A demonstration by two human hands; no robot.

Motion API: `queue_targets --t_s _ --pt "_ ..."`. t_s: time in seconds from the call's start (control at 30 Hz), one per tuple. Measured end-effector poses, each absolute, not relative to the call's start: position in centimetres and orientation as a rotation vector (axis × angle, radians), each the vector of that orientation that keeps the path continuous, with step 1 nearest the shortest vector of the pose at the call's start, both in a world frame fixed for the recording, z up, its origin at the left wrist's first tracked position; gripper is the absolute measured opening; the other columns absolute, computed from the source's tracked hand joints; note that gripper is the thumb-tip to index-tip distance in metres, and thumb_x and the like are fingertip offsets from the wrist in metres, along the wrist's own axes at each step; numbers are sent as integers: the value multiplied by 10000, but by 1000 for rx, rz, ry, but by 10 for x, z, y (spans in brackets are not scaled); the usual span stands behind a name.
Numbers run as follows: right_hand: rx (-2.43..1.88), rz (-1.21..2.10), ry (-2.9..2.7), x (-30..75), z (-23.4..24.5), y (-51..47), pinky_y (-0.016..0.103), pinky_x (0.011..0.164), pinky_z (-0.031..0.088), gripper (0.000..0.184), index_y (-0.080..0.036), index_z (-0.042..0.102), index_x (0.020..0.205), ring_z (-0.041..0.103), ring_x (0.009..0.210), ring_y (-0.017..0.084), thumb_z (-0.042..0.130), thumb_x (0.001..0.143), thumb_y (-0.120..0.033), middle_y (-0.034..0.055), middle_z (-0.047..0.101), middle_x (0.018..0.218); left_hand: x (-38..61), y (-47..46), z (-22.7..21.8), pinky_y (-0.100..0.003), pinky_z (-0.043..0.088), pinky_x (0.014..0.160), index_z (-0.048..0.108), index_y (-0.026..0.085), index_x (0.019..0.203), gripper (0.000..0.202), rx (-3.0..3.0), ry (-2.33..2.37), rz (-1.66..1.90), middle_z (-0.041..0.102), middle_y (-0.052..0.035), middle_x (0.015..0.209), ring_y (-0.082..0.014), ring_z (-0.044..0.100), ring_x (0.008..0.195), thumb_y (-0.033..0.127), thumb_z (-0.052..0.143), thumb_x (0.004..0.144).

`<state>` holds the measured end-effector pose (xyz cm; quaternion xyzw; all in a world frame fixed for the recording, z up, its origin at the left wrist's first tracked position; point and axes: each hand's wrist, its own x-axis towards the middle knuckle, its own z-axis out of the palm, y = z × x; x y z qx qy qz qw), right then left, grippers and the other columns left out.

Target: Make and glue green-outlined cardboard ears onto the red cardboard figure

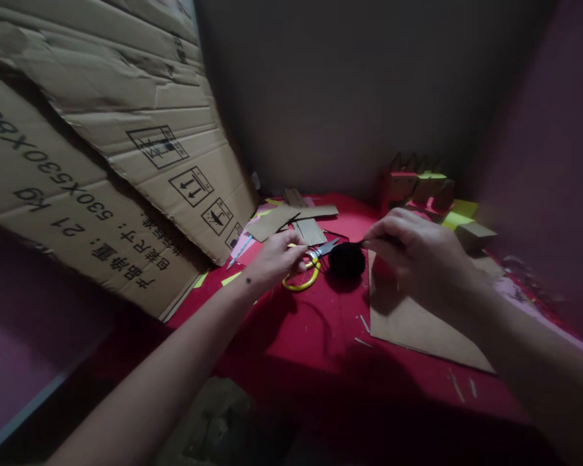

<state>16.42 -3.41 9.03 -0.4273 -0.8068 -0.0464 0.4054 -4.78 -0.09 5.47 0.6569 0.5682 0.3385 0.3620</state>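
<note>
My left hand [276, 260] is closed around the yellow-handled scissors [307, 270], which rest on the red sheet [301, 330]. My right hand [415, 249] pinches a black strand running from a black ball of yarn [346, 260] that sits just right of the scissors. Under my right hand lies a brown cardboard piece [418, 327].
A large flattened cardboard box [102, 175] with printed markings leans at the left. Cardboard strips [291, 220] lie at the far side of the sheet. Small cardboard and yellow paper constructions [427, 188] stand at the back right. A grey wall rises behind.
</note>
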Motion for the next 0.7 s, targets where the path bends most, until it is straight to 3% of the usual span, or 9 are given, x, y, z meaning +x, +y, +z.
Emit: queue_targets --t_s 0.3,0.43,0.7 --pt "-1109 -232 -1890 178 107 -40 280 567 406 130 -175 596 705 573 629 169 571 782 -73 44 624 705 8 10 51 -369 529 746 547 142 1120 271 1656 1175 926 590 -76 1071 -184 606 879 306 537 905" --pt "-1105 -271 -1863 187 114 -54 257 521 400 129 -170 609 713 537 535 119 606 759 -50 10 613 670 -4 9 56 -357 530 732 550 142 1109 262 1636 1158 986 592 -72 1055 -177 606 858 308 532 907" --pt "-979 -532 -1942 189 142 -82 230 540 402 156 -185 618 701 544 550 98 580 768 -50 -28 578 629 -8 9 50 -366 528 741 552 138 1107 268 1587 1107 979 592 -73 1058 -182 606 870 312 538 904"
